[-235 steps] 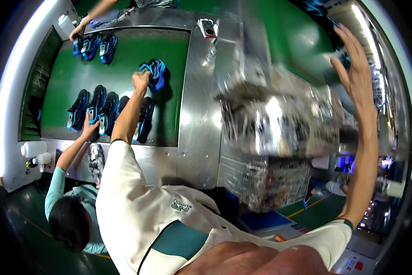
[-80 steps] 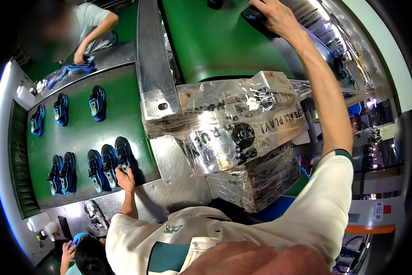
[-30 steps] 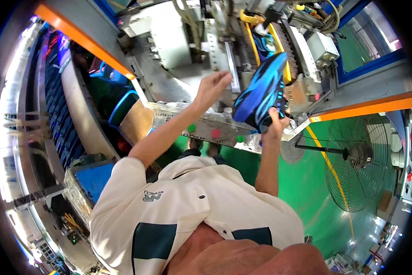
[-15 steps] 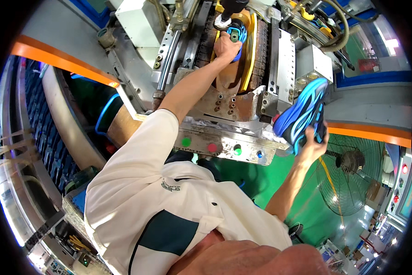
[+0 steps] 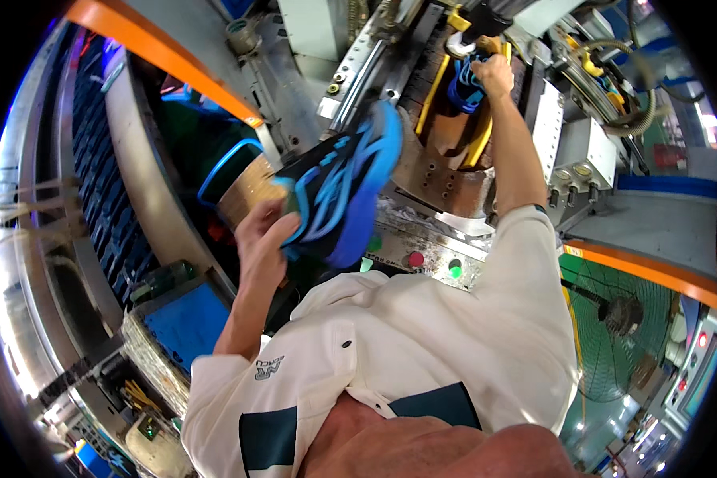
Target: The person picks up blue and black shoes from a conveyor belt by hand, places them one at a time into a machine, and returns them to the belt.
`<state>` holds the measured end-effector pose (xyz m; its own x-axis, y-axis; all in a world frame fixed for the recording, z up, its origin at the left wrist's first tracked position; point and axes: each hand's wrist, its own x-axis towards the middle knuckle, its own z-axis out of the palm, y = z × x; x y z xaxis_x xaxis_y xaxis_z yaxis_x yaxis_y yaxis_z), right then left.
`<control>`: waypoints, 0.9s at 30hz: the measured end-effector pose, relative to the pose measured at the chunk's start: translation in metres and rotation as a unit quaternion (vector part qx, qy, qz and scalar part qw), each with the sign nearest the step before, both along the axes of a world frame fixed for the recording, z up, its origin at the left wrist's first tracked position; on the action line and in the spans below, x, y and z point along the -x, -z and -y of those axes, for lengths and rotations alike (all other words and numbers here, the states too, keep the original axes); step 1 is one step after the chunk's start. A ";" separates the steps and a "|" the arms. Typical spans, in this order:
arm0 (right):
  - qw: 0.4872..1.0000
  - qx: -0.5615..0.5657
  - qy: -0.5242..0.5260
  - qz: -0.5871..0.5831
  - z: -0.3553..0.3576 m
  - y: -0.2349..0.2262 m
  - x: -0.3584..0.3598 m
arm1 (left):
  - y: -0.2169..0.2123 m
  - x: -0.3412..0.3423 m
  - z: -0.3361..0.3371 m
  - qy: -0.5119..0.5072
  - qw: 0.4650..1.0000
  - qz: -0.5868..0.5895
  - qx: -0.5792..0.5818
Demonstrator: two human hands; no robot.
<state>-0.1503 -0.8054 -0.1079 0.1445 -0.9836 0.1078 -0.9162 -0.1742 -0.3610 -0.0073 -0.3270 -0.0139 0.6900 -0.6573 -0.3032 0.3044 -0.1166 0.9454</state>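
Observation:
My left hand (image 5: 263, 239) is closed around the heel and collar end of a blue-and-black shoe (image 5: 346, 187), held in the air left of the machine. Light-blue wavy strips run along its side, and motion smears its edges. A second blue shoe (image 5: 465, 88) sits in the machine's brown cradle (image 5: 450, 135) between two yellow edges, under a black press arm (image 5: 498, 16) with a white tip. Stretched far forward, my right hand (image 5: 498, 76) has its fingers curled at this shoe's right side. Its fingertips are partly hidden.
Along the machine's front runs a metal panel with red (image 5: 416, 259) and green (image 5: 455, 269) buttons. Orange-edged frames (image 5: 167, 60) flank it. A wire-cage fan (image 5: 613, 315) stands at the right. A blue-topped stand (image 5: 187, 319) is at the lower left.
My left hand has come out of the machine and now holds a shoe at the left. My right hand has moved from the right side, where it held a shoe, into the cradle.

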 end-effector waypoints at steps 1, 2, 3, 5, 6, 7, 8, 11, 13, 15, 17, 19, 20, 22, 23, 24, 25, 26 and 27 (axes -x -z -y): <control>0.999 0.010 0.037 -0.011 -0.006 0.020 -0.008 | -0.004 -0.003 -0.025 -0.029 1.000 0.005 0.007; 0.999 0.017 0.035 -0.020 -0.007 0.035 -0.009 | -0.007 -0.004 -0.048 -0.068 0.997 0.011 0.034; 0.999 0.047 0.010 -0.020 -0.004 0.050 -0.013 | -0.004 -0.001 -0.067 -0.099 0.993 0.014 0.064; 0.996 0.087 0.010 -0.022 0.001 0.063 -0.014 | 0.005 0.011 -0.108 -0.200 0.976 0.052 0.061; 0.996 0.083 0.001 -0.042 0.003 0.062 -0.016 | 0.012 0.021 -0.126 -0.245 0.967 0.035 0.065; 0.998 0.068 -0.012 -0.006 -0.004 0.058 -0.014 | 0.020 0.035 -0.140 -0.322 0.945 0.023 0.051; 0.996 0.060 -0.054 -0.036 -0.017 0.050 -0.012 | 0.029 0.047 -0.153 -0.342 0.937 0.043 0.059; 0.921 0.230 -0.221 0.225 -0.108 0.019 0.000 | 0.049 0.092 -0.182 -0.418 0.907 0.032 0.047; 0.828 0.068 -0.363 0.421 -0.201 0.016 0.010 | 0.058 0.117 -0.197 -0.447 0.894 0.007 -0.025; 0.809 0.113 -0.440 0.373 -0.303 0.039 0.019 | 0.066 0.138 -0.218 -0.448 0.890 -0.034 -0.075; 0.800 0.026 -0.528 0.284 -0.364 0.075 0.018 | 0.077 0.155 -0.233 -0.463 0.870 -0.097 -0.138; 0.803 0.032 -0.560 0.199 -0.396 0.116 0.010 | 0.089 0.174 -0.251 -0.506 0.843 -0.112 -0.140; 0.799 0.049 -0.578 0.156 -0.406 0.132 0.009 | 0.095 0.185 -0.266 -0.531 0.829 -0.121 -0.130; 0.788 0.082 -0.593 0.144 -0.406 0.154 0.006 | 0.106 0.208 -0.299 -0.577 0.799 -0.147 -0.089; 0.783 0.097 -0.590 0.172 -0.403 0.156 0.005 | 0.113 0.218 -0.316 -0.599 0.782 -0.154 -0.079; 0.779 0.097 -0.591 0.186 -0.403 0.153 -0.001 | 0.119 0.224 -0.336 -0.638 0.750 -0.162 -0.063; 0.807 0.032 -0.558 0.190 -0.407 0.145 -0.007 | 0.128 0.230 -0.352 -0.668 0.723 -0.172 -0.036; 0.794 0.065 -0.560 0.227 -0.415 0.131 -0.019 | 0.137 0.238 -0.372 -0.695 0.698 -0.166 -0.044; 0.790 0.078 -0.557 0.246 -0.426 0.112 -0.031 | 0.147 0.243 -0.397 -0.711 0.682 -0.165 -0.044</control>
